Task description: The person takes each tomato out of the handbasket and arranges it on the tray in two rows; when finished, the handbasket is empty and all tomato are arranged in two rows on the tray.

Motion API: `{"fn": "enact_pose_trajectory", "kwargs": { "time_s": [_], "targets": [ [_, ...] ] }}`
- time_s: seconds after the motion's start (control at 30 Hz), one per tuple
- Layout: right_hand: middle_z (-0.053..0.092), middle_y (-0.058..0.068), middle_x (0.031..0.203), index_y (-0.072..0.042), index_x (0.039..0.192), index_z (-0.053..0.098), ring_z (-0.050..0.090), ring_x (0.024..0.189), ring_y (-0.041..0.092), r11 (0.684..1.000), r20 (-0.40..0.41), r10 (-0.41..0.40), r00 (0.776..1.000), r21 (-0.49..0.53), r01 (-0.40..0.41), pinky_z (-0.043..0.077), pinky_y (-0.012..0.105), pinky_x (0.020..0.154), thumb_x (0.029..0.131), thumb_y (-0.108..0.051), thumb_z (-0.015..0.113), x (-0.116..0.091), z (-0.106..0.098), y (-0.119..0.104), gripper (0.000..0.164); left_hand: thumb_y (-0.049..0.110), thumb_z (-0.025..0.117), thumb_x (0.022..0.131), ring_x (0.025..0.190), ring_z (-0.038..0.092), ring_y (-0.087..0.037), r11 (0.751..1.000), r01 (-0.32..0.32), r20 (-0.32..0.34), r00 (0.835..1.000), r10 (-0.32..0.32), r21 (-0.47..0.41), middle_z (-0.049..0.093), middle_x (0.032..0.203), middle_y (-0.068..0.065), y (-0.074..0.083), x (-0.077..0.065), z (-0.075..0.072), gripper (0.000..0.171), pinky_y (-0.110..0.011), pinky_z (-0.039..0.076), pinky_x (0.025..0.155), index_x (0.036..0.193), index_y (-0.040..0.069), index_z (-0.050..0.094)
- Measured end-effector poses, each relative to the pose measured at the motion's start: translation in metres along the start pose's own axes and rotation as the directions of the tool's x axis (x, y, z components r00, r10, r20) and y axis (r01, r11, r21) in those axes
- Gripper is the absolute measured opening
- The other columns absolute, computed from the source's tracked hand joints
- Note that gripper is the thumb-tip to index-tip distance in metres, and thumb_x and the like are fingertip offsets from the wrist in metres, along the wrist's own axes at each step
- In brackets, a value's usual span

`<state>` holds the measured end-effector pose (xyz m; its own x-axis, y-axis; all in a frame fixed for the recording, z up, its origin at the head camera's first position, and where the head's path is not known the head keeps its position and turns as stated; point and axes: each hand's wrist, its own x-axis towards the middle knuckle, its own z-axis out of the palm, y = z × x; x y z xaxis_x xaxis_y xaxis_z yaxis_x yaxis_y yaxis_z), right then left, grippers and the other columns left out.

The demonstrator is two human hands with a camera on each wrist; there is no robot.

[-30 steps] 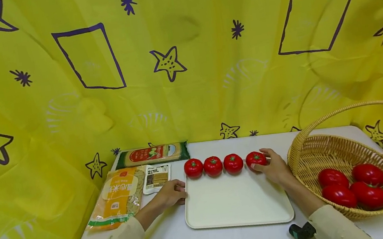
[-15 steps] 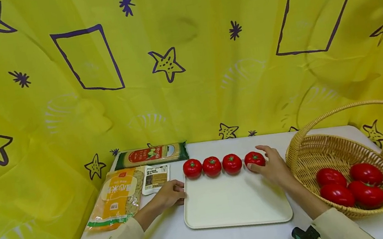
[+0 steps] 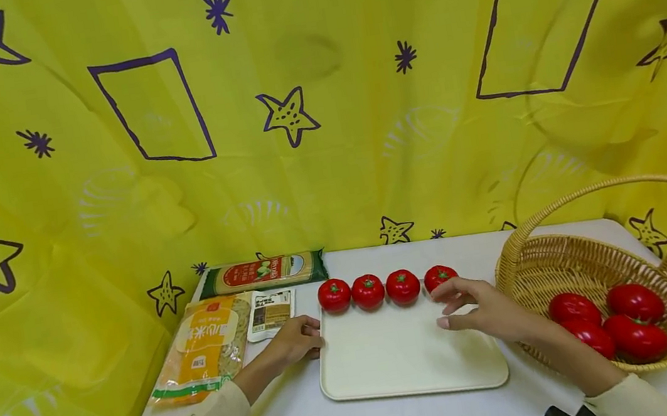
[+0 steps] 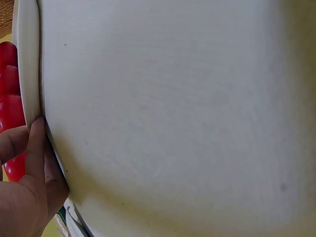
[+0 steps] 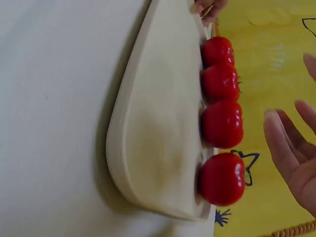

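Left hand (image 3: 294,340) gripped the tray (image 3: 408,362) by its left edge — right hand (image 3: 484,309), fingers parted and empty, hovered near four lined-up tomatoes (image 3: 403,287).

Covered, cropped or too small to read

The rightmost round red tomato (image 3: 441,276) in the far row is partly covered by the right hand (image 3: 490,310); the near-left rim of the tan woven wicker basket (image 3: 552,263) is hidden by the right forearm (image 3: 578,352). The left hand (image 4: 29,192) and the cream rectangular tray (image 4: 29,64) are cut off in the left wrist view. Fine print on the flat white-and-brown pouch (image 3: 270,313) cannot be read.
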<state>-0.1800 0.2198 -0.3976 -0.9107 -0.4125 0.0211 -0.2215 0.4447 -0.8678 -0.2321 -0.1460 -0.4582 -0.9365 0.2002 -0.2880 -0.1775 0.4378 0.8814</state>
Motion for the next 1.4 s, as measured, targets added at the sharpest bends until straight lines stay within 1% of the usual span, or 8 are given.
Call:
{"fn": "enact_pose_trajectory", "kwargs": {
  "time_s": [0.17,0.33,0.53,0.63,0.83,0.93,1.1,1.4],
  "targets": [
    [0.056,0.029,0.128,-0.004,0.13,0.056,0.065,0.105,0.023,0.995,0.223,-0.092,0.97,0.05,0.083,0.059,0.028,0.083,0.095,-0.013,0.068,-0.02,-0.022,0.008,0.038,-0.005,0.069,0.086,0.074,0.058,-0.017,1.0,0.008,-0.001,1.0,-0.008,0.008,0.058,0.089,-0.01,-0.001,-0.001,0.0,0.031,-0.028,0.061,0.066,0.116,-0.009,0.059],
    [0.059,0.021,0.125,-0.003,0.133,0.054,0.064,0.103,0.023,0.99,0.313,-0.126,0.941,0.098,0.1,0.06,0.028,0.083,0.096,-0.007,0.064,-0.042,-0.046,0.015,0.038,-0.005,0.069,0.086,0.074,0.058,-0.017,1.0,0.009,0.003,1.0,-0.009,0.015,0.058,0.089,-0.01,-0.001,0.0,0.0,0.031,-0.028,0.061,0.066,0.116,-0.009,0.059],
    [0.063,0.004,0.127,0.0,0.136,0.052,0.063,0.107,0.021,0.991,0.349,-0.103,0.932,0.118,0.065,0.059,0.027,0.087,0.097,-0.001,0.059,-0.061,-0.075,0.025,0.04,-0.005,0.069,0.086,0.073,0.058,-0.017,1.0,0.002,0.005,1.0,-0.002,0.013,0.058,0.089,-0.01,0.0,0.001,0.0,0.031,-0.029,0.062,0.066,0.115,-0.008,0.059],
    [0.063,0.006,0.13,0.007,0.138,0.048,0.064,0.109,0.022,0.99,0.355,-0.112,0.928,0.118,0.075,0.059,0.028,0.088,0.098,0.002,0.056,-0.067,-0.089,0.029,0.041,-0.005,0.069,0.086,0.073,0.058,-0.017,1.0,0.002,0.013,1.0,-0.002,0.007,0.058,0.089,-0.01,0.0,0.001,0.0,0.031,-0.029,0.062,0.066,0.115,-0.009,0.059],
    [0.066,0.0,0.128,0.006,0.135,0.052,0.066,0.108,0.012,0.995,0.271,-0.095,0.958,-0.008,0.101,0.059,0.025,0.085,0.097,-0.001,0.06,-0.069,-0.117,0.035,0.039,-0.005,0.069,0.086,0.074,0.058,-0.016,1.0,0.008,0.017,1.0,-0.008,0.008,0.058,0.089,-0.009,0.002,0.0,-0.002,0.032,-0.027,0.061,0.066,0.116,-0.009,0.059],
    [0.065,-0.001,0.127,0.005,0.135,0.053,0.064,0.108,0.007,0.992,0.235,-0.049,0.971,-0.103,0.075,0.059,0.024,0.082,0.096,-0.006,0.063,-0.067,-0.131,0.04,0.041,-0.005,0.069,0.086,0.073,0.058,-0.016,1.0,0.007,0.014,1.0,-0.007,0.015,0.058,0.089,-0.009,0.002,0.0,-0.003,0.033,-0.027,0.061,0.066,0.116,-0.009,0.058],
    [0.057,0.026,0.134,0.005,0.14,0.047,0.063,0.111,0.008,0.984,0.242,0.067,0.968,-0.176,-0.024,0.058,0.025,0.081,0.096,-0.012,0.064,-0.063,-0.152,0.05,0.051,-0.006,0.068,0.086,0.072,0.057,-0.015,1.0,0.015,0.006,1.0,-0.015,0.008,0.057,0.089,-0.009,0.002,0.001,-0.003,0.032,-0.026,0.061,0.065,0.116,-0.009,0.058],
    [0.045,0.038,0.139,0.01,0.143,0.041,0.059,0.116,0.041,0.964,0.329,0.254,0.91,-0.168,-0.208,0.058,0.033,0.082,0.093,-0.015,0.068,-0.054,-0.175,0.062,0.062,-0.006,0.069,0.084,0.072,0.057,-0.016,1.0,0.013,0.007,1.0,-0.013,0.002,0.058,0.087,-0.009,0.001,0.001,-0.001,0.031,-0.027,0.061,0.065,0.114,-0.008,0.06]
  ]
}}
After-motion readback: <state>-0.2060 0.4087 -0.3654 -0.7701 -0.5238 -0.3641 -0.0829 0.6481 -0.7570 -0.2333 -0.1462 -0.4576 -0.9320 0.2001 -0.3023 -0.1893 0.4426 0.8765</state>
